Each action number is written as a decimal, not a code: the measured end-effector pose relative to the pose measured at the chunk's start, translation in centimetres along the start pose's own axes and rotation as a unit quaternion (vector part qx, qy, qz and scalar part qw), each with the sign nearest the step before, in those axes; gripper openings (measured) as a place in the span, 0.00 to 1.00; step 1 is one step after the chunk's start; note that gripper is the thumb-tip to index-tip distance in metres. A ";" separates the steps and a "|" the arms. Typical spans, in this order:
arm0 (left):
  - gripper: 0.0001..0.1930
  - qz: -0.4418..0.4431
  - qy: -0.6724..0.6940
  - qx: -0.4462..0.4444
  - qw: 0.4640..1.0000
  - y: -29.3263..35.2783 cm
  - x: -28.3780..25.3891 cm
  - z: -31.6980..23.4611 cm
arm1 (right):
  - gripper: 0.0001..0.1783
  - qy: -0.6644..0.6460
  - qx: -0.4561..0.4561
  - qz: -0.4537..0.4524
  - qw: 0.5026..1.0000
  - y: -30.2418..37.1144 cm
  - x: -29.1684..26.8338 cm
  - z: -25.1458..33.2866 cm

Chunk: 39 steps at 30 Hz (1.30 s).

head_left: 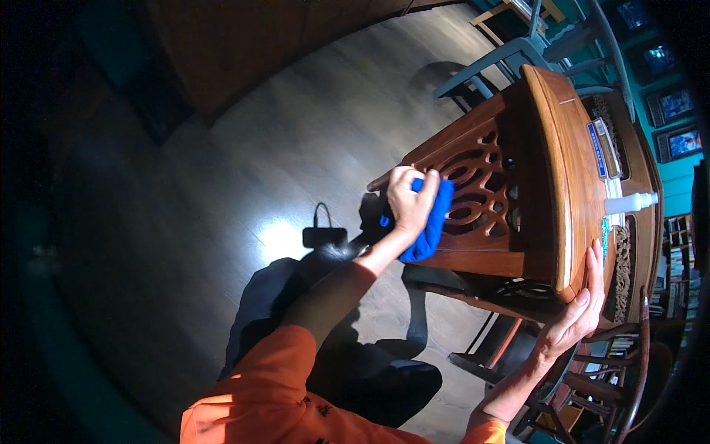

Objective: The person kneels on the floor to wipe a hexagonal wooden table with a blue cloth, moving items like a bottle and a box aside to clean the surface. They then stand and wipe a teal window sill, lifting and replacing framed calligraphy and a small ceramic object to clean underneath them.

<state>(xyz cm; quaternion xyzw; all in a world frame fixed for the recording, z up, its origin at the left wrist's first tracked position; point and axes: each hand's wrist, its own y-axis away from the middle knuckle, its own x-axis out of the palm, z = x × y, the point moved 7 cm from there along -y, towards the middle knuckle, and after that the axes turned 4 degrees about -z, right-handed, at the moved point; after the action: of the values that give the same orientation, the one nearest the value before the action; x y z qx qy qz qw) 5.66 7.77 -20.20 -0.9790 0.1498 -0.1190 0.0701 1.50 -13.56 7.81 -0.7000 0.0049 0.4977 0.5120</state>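
A bunched blue cloth (429, 235) is in my left hand (411, 198), fingers curled round it. It lies against the openwork carved panel (473, 185) of a brown wooden piece of furniture. My right hand (571, 320) rests at the near corner of the wooden top (569, 159), its fingers stretched along the top and its thumb by the edge. On that top lie a white bottle (631, 203) on its side and some small flat boxes (597, 149). The cloth hides part of the panel's near end.
A grey chair (488, 68) stands beyond the wooden piece, and a dark wooden chair (642, 370) at the lower right. A black rectangular thing with a loop (324, 237) shows against the wood-look floor (185, 244). Framed pictures (679, 142) hang on the teal wall.
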 end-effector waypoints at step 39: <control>0.38 0.154 -0.002 -0.390 0.908 -2.0 4.0 14.5 | 0.24 -0.021 -0.028 -0.039 0.999 -0.2 -0.5 0.7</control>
<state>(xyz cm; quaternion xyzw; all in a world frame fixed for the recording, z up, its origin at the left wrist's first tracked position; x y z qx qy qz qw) 13.56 9.92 -32.95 -0.8933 0.3329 -0.0363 -0.2998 0.92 -13.21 8.31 -0.7036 -0.0469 0.4917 0.5109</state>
